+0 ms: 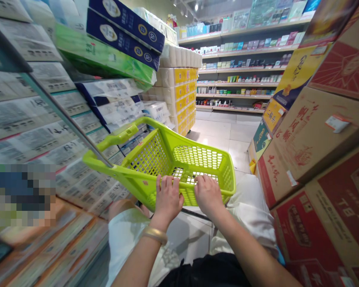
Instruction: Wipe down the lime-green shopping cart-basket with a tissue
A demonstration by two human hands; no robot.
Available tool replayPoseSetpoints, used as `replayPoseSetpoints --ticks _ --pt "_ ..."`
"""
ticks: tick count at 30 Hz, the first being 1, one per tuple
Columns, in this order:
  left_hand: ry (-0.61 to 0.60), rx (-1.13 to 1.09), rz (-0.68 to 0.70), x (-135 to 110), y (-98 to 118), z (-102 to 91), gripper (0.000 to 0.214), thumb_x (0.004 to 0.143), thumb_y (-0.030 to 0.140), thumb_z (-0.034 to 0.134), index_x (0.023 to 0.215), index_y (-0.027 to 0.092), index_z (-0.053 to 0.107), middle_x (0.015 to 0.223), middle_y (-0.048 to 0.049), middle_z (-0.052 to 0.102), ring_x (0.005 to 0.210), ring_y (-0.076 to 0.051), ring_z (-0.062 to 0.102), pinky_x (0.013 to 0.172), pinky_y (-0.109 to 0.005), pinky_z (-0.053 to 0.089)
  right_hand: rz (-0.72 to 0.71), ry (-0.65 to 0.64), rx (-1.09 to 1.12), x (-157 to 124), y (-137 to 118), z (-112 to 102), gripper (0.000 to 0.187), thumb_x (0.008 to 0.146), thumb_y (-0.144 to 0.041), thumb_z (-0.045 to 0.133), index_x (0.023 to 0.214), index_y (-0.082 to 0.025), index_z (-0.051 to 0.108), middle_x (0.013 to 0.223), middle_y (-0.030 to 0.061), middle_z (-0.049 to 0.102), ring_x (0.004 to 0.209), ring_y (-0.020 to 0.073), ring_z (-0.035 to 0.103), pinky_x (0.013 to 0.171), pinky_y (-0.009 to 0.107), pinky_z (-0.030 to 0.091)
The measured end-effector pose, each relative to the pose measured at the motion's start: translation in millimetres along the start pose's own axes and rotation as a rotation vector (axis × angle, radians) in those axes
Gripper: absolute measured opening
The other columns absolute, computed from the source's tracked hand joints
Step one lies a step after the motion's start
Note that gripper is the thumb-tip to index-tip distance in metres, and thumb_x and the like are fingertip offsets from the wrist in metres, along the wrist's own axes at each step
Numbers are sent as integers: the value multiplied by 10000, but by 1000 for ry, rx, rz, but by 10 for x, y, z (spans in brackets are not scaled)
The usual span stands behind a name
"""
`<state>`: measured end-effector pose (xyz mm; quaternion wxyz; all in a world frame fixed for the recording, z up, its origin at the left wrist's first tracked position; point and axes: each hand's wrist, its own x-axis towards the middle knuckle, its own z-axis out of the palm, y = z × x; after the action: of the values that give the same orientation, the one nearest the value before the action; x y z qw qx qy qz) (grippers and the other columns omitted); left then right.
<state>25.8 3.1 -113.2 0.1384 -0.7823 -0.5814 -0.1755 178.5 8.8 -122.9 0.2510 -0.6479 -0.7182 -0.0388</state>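
Observation:
A lime-green plastic shopping basket [155, 153] with a long handle [116, 137] hangs tilted in front of me in a shop aisle, and looks empty. My left hand [167, 197] grips its near rim, fingers curled over the edge. My right hand [208, 193] holds the same rim just to the right, fingers hooked inside. A gold bangle [154, 234] sits on my left wrist. My knees in pale trousers [248, 199] show beneath the basket.
Shelves on the left hold packs of tissue and toilet paper [107, 59]. Stacked red and brown cartons [317, 159] line the right side. Yellow-wrapped paper rolls [182, 91] stand ahead. The tiled aisle floor [224, 133] runs to far shelves [242, 67] of small goods.

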Motion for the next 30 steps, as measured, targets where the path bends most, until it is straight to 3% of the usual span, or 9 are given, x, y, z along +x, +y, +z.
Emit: replayPoseSetpoints --ticks 5,11,15,22,25,30 --pt "6 -5 0 -11 -34 -1 342 710 230 618 1043 183 557 1073 -113 575 1151 -306 467 1161 -542 240 -71 -9 56 145 -217 39 136 857 -137 527 963 -196 588 865 49 649 830 206 577 743 311 362" --pt "21 -4 12 -16 -47 19 356 721 243 611 1068 184 552 1063 -115 570 1151 -312 466 1164 -546 227 -86 118 142 56 6 -56 164 872 -132 481 953 -204 604 868 31 632 824 182 566 772 292 363" --pt "28 -8 7 -15 -29 32 329 714 241 610 1033 192 550 1057 -111 570 1146 -309 465 1162 -548 225 -107 43 57 57 -64 -34 109 869 -165 514 898 -213 607 868 46 610 831 199 545 750 306 351" --pt "18 -29 22 -29 -47 4 305 749 241 582 1049 191 559 1043 -107 568 1138 -297 465 1160 -528 233 -96 -77 75 200 -349 -15 168 851 -243 529 1006 -194 574 931 58 655 889 233 546 831 356 347" --pt "7 -33 22 -39 -50 -3 348 728 246 602 1068 192 553 1073 -112 576 1155 -307 463 1158 -537 237 -93 -103 82 162 -261 -39 199 840 -186 518 1035 -189 561 936 60 660 888 228 559 832 350 363" --pt "14 -44 17 -54 -35 9 393 704 242 622 1088 200 550 1089 -109 578 1172 -310 464 1164 -543 230 -177 -41 130 -13 13 -60 175 924 -192 493 1073 -196 584 980 60 658 928 200 588 834 305 401"
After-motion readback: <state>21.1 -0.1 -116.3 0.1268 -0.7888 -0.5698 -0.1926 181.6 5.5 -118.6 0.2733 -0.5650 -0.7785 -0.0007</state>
